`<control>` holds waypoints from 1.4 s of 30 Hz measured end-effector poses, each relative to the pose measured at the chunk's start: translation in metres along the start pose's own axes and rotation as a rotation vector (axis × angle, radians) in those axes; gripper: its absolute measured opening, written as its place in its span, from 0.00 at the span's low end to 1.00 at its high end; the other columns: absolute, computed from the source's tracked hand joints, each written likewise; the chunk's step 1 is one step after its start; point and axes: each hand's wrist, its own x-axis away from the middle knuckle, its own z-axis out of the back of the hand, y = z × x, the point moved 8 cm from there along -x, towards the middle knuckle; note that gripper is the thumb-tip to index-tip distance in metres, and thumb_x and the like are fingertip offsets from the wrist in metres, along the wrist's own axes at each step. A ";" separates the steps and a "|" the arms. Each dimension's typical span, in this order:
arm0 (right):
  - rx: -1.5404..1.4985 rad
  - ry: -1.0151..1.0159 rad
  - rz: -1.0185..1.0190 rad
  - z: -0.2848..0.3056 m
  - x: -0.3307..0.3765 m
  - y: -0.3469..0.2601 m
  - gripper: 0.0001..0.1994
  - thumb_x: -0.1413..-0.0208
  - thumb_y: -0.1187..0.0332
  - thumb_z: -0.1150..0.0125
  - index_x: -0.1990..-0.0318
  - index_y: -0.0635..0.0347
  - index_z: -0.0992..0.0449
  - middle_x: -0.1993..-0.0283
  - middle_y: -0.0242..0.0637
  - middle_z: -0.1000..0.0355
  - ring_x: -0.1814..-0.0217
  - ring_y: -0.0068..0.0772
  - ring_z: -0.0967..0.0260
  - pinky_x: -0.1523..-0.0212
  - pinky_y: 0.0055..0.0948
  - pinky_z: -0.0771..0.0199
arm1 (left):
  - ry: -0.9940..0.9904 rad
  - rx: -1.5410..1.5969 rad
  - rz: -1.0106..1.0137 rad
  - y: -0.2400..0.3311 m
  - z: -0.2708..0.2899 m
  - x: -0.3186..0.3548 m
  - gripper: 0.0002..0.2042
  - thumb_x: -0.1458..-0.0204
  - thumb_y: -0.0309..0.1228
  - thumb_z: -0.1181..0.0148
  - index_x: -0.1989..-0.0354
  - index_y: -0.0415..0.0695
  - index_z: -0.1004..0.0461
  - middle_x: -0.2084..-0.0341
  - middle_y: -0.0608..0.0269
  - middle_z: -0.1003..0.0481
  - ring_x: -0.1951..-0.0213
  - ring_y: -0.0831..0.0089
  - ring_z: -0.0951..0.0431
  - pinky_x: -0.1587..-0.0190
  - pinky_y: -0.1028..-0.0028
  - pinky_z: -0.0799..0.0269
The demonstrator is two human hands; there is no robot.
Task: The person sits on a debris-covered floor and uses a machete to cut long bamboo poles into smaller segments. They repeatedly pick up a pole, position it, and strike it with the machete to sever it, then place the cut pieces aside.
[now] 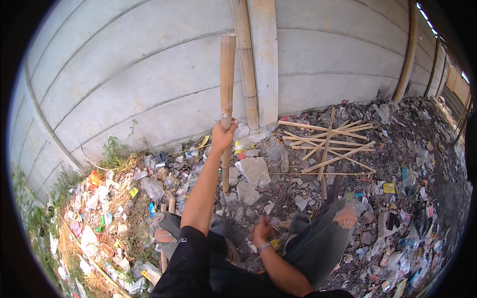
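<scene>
My left hand (225, 134) is wrapped around a thick bamboo pole (227, 74), which stands upright in front of me. The pole's lower end comes down among the rubble, beside broken concrete slabs (255, 171). Between my knees, low over the ground, my right hand (261, 232) is closed, with a watch on its wrist. A thin dark shape runs outward near its fingers, but I cannot make out what the hand holds. Ahead and to the right lies a crisscrossed pile of light wooden strips (326, 144).
A grey concrete panel wall (149, 64) rises ahead, with a pillar (264, 64) and another bamboo pole (246, 64) leaning by it. Plastic litter (154, 188) and rubble cover the ground. Weeds (114, 151) grow along the wall's foot at left. My bent knees flank the right hand.
</scene>
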 end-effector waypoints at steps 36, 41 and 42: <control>0.052 -0.672 1.409 -0.099 0.349 -0.430 0.27 0.36 0.69 0.38 0.31 0.62 0.35 0.71 0.24 0.31 0.80 0.10 0.41 0.81 0.15 0.41 | 0.465 -0.035 -0.378 0.158 0.103 0.030 0.13 0.53 0.34 0.28 0.67 0.37 0.23 0.80 0.55 0.21 0.79 0.68 0.21 0.72 0.67 0.26; 0.092 -0.602 1.593 -0.113 0.373 -0.436 0.27 0.36 0.70 0.38 0.31 0.63 0.34 0.62 0.30 0.26 0.66 0.13 0.33 0.63 0.20 0.28 | 0.429 0.049 -0.325 0.161 0.106 0.038 0.14 0.53 0.33 0.29 0.63 0.37 0.23 0.80 0.52 0.21 0.79 0.64 0.20 0.71 0.66 0.25; 0.115 -0.587 1.608 -0.115 0.375 -0.435 0.26 0.36 0.71 0.38 0.31 0.63 0.33 0.60 0.32 0.25 0.62 0.15 0.32 0.58 0.21 0.26 | 0.428 0.061 -0.317 0.166 0.107 0.040 0.14 0.53 0.33 0.29 0.63 0.37 0.23 0.80 0.52 0.21 0.79 0.63 0.20 0.71 0.66 0.25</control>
